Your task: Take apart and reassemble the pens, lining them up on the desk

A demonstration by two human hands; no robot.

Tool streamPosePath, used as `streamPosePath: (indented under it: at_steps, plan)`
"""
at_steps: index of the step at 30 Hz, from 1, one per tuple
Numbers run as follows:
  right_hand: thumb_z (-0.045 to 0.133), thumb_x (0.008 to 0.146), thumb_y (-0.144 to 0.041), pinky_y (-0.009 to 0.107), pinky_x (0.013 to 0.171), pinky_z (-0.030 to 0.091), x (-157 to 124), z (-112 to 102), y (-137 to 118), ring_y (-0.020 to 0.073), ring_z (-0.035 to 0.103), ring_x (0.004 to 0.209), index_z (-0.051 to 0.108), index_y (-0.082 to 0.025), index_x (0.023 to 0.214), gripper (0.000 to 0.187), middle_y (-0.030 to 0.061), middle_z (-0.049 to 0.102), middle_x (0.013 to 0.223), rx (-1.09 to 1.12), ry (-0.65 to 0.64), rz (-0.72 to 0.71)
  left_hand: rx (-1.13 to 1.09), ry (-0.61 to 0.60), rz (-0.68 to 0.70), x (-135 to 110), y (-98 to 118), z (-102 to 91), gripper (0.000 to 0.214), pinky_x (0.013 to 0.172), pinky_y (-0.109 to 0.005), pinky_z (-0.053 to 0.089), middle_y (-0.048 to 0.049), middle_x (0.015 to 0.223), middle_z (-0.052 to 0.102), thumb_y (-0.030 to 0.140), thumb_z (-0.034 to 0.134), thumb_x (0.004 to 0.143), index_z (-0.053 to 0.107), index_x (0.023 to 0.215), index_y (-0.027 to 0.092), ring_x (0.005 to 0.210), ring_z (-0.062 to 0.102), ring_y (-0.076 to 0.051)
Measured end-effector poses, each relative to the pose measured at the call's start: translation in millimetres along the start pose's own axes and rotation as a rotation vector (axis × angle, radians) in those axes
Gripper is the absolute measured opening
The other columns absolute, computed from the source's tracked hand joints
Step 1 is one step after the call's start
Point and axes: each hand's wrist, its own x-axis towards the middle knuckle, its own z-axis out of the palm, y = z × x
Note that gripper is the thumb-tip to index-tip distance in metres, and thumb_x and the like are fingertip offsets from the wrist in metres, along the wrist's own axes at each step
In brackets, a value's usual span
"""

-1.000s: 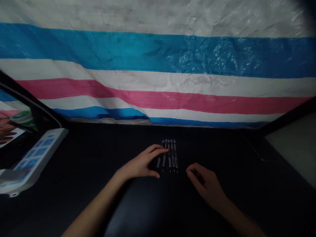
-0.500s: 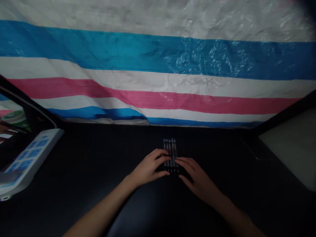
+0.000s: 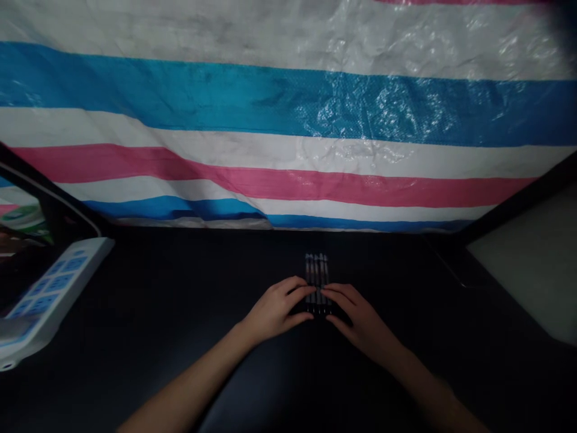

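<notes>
Several slim dark pens (image 3: pixel 317 270) lie side by side on the black table (image 3: pixel 157 288), their tips pointing toward me. My left hand (image 3: pixel 277 308) comes in from the left, with its fingertips on the near part of the row. My right hand (image 3: pixel 358 317) comes in from the right, with its fingers over the row's right side. Between them, the hands hide the pens' near ends. I cannot tell whether either hand is gripping the pens.
A white power strip (image 3: pixel 56 288) with blue panels lies at the table's left edge. A blue, pink and white striped tarp (image 3: pixel 288 120) hangs behind the table. A pale surface (image 3: pixel 527 270) lies at the right.
My right hand has moved left from beside the pens onto the row. My left hand has slid back from the far part toward the near ends. The view has shifted slightly.
</notes>
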Motion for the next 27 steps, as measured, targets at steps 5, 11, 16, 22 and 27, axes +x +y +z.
streamPosePath:
  at_steps: [5, 11, 16, 22, 27]
  plan:
    - [0.056, 0.087, -0.012, 0.044, 0.096, 0.052, 0.5, -1.4, 0.0, 0.0243, 0.057, 0.112, 0.053, -0.023, 0.128, 0.042, 0.0107, 0.058, 0.123, 0.0, 0.031, -0.019, 0.018, -0.005, 0.006, -0.9, -0.4, -0.2, 0.041, 0.085, -0.035, 0.054, -0.0108, 0.115, 0.061, 0.037, 0.06, 0.089, 0.053, 0.125, 0.017, 0.102, 0.062, -0.022]
    - [0.057, 0.086, -0.011, 0.043, 0.096, 0.052, 1.0, -1.1, 0.2, 0.0236, 0.058, 0.111, 0.055, -0.023, 0.125, 0.04, 0.0102, 0.059, 0.122, -0.004, 0.035, -0.011, 0.06, -0.002, 0.0, -1.7, -1.0, 2.4, 0.041, 0.082, -0.035, 0.056, -0.0108, 0.113, 0.063, 0.04, 0.057, 0.091, 0.054, 0.124, 0.017, 0.099, 0.064, -0.023]
    - [0.058, 0.086, -0.011, 0.044, 0.097, 0.05, 2.5, 0.1, 0.7, 0.0239, 0.056, 0.112, 0.055, -0.022, 0.123, 0.038, 0.0105, 0.058, 0.122, 0.002, 0.03, 0.003, 0.088, 0.016, 0.004, -1.9, -1.6, 4.0, 0.04, 0.082, -0.036, 0.056, -0.0116, 0.111, 0.064, 0.042, 0.057, 0.091, 0.056, 0.121, 0.016, 0.098, 0.065, -0.023]
    - [0.059, 0.086, -0.011, 0.045, 0.098, 0.048, 4.8, -1.2, -0.9, 0.0239, 0.056, 0.112, 0.055, -0.021, 0.122, 0.037, 0.0108, 0.058, 0.121, 0.006, 0.028, 0.012, 0.099, 0.018, 0.004, -2.2, -2.7, 3.3, 0.041, 0.084, -0.038, 0.056, -0.0119, 0.112, 0.064, 0.043, 0.058, 0.089, 0.057, 0.121, 0.017, 0.101, 0.064, -0.024]
    - [0.06, 0.085, -0.01, 0.044, 0.1, 0.047, 4.8, -1.9, -2.9, 0.0237, 0.055, 0.114, 0.056, -0.021, 0.121, 0.038, 0.0102, 0.057, 0.122, 0.02, 0.037, 0.02, 0.083, 0.008, 0.02, -2.2, -2.8, 0.1, 0.041, 0.086, -0.037, 0.054, -0.0113, 0.112, 0.063, 0.042, 0.061, 0.088, 0.057, 0.121, 0.018, 0.102, 0.062, -0.024]
